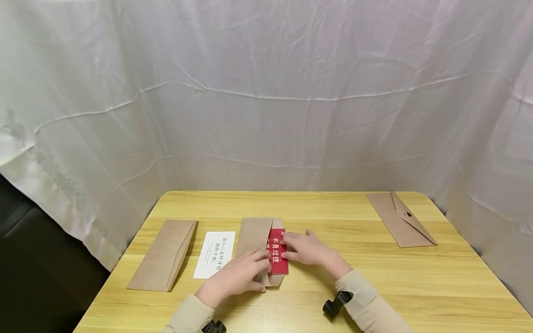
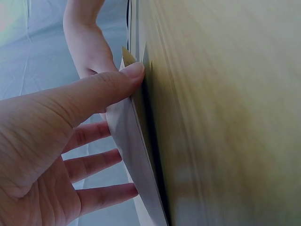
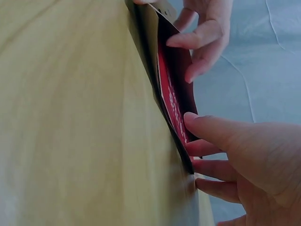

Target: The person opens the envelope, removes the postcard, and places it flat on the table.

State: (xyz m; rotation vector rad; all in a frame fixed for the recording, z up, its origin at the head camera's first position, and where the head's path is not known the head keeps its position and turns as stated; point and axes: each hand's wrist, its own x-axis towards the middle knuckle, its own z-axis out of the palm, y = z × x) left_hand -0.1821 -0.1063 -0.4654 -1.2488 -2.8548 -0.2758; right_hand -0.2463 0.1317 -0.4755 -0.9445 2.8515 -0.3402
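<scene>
A brown paper envelope (image 1: 255, 233) lies mid-table, its opening to the right. Partly inside it sits a red card (image 1: 276, 266) with pale printed characters. My left hand (image 1: 239, 273) holds the envelope, thumb at the near edge and fingers over its front panel by the opening. In the left wrist view, the thumb presses the envelope's edge (image 2: 129, 132) while the other fingers are spread behind. My right hand (image 1: 310, 249) grips the outer end of the red card, thumb and fingertips at its right edge. The right wrist view shows the card (image 3: 170, 96) between the envelope's parted sides.
Left of the envelope, a white card (image 1: 210, 254) with dark print lies flat. Farther left is a second brown envelope (image 1: 160, 256). Another brown envelope (image 1: 399, 224), flap folded over and a small dark mark on it, lies at the back right. A pale curtain (image 1: 266, 129) hangs behind the wooden table (image 1: 333, 208).
</scene>
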